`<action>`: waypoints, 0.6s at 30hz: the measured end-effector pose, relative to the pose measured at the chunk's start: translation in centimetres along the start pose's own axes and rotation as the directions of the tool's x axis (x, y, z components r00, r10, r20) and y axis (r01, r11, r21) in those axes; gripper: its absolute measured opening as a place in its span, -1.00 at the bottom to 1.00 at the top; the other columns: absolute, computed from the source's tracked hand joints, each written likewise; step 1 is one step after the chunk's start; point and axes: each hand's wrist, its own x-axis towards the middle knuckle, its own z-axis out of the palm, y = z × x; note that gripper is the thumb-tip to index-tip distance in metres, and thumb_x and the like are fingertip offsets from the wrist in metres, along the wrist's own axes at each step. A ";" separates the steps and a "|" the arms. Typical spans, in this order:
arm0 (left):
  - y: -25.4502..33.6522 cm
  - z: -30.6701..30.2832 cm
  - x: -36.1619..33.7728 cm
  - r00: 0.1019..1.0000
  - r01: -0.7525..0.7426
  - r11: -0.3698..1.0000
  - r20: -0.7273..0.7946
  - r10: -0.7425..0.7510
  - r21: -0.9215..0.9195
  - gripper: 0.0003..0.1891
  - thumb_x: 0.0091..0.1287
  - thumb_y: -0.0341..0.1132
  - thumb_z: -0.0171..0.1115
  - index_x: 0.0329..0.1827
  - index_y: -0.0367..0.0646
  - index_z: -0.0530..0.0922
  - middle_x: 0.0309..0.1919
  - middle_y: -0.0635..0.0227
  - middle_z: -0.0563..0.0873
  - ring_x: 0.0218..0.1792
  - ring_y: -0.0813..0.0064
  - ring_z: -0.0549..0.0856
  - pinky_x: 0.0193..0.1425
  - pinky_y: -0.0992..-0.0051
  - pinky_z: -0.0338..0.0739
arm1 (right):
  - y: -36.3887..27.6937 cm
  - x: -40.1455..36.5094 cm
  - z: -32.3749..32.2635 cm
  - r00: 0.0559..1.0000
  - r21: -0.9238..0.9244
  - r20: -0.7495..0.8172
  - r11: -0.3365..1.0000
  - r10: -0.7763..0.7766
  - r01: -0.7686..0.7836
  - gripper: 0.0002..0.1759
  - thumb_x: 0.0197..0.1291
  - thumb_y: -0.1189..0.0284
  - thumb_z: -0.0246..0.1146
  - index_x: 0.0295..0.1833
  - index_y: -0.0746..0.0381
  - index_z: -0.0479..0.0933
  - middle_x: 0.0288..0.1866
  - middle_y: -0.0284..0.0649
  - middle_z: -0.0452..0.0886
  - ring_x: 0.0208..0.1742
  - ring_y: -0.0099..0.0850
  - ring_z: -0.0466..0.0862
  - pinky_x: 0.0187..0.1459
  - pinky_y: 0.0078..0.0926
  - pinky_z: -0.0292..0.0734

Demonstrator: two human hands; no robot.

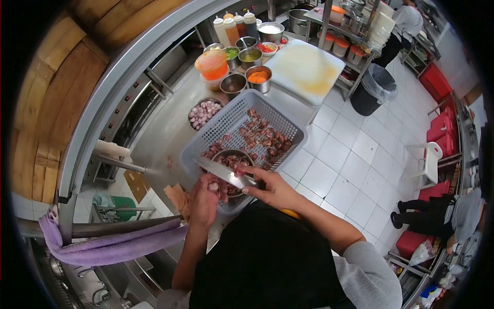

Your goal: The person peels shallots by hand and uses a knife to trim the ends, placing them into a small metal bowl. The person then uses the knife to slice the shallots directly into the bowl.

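Observation:
My right hand (262, 184) is closed round the handle of a broad knife (224, 171), whose blade points up and left. My left hand (206, 193) holds a small pale shallot (213, 186) close to the blade, its fingers bent. Both hands are over the near end of a grey plastic basket (186, 149). Inside the basket a round metal bowl (252, 154) holds reddish-brown peels or pieces. More unpeeled reddish-brown shallots (267, 139) lie loose toward the basket's far right side. Beyond the basket's left edge, a metal bowl of peeled shallots (205, 113) rests on the steel counter.
Metal containers (234, 84), an orange tub (212, 66) and squeeze bottles (231, 31) stand at the back, beside a white cutting board (303, 69). A purple towel (113, 247) hangs over a rail at lower left. Two people (458, 213) (406, 23) stand at right.

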 end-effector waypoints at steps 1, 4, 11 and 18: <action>-0.2 0.7 0.1 0.995 0.002 0.997 -0.104 0.005 0.072 -0.71 0.54 -0.12 0.12 -0.11 -0.21 0.53 -0.33 0.29 0.60 -0.36 0.52 0.58 -0.42 0.47 0.45 | -0.8 -0.1 -0.1 0.990 -0.081 0.075 0.990 0.117 -0.111 -0.44 0.32 0.22 0.32 0.39 0.11 0.41 -0.34 -0.11 0.66 -0.44 -0.26 0.64 -0.35 -0.23 0.49; -1.2 -1.2 0.6 0.960 0.186 0.932 -0.260 -0.105 0.312 -0.71 0.52 -0.10 0.15 -0.17 -0.17 0.50 -0.45 0.35 0.56 -0.52 0.57 0.53 -0.56 0.54 0.35 | -1.2 0.0 0.6 0.959 -0.219 0.155 0.955 0.237 -0.201 -0.40 0.27 0.19 0.35 0.37 0.13 0.42 -0.47 0.07 0.59 -0.40 -0.02 0.67 -0.31 -0.18 0.52; -2.6 -4.2 0.9 0.908 0.229 0.939 -0.403 -0.112 0.255 -0.75 0.48 -0.16 0.17 -0.25 -0.17 0.47 -0.50 0.33 0.57 -0.63 0.52 0.48 -0.62 0.53 0.24 | 3.5 1.6 2.8 0.992 -0.438 0.107 0.899 0.066 -0.012 -0.51 0.27 0.20 0.33 0.27 0.12 0.54 -0.22 0.01 0.67 -0.21 -0.08 0.69 -0.23 -0.16 0.56; -3.7 -5.2 0.4 0.883 0.224 0.964 -0.448 -0.138 0.144 -0.75 0.48 -0.16 0.14 -0.33 -0.12 0.49 -0.55 0.40 0.53 -0.66 0.59 0.44 -0.68 0.57 0.17 | 3.6 1.8 3.4 0.999 -0.510 0.009 0.859 -0.046 0.044 -0.68 0.14 0.43 0.37 0.04 0.17 0.62 -0.20 -0.11 0.54 -0.09 -0.03 0.59 -0.08 -0.17 0.57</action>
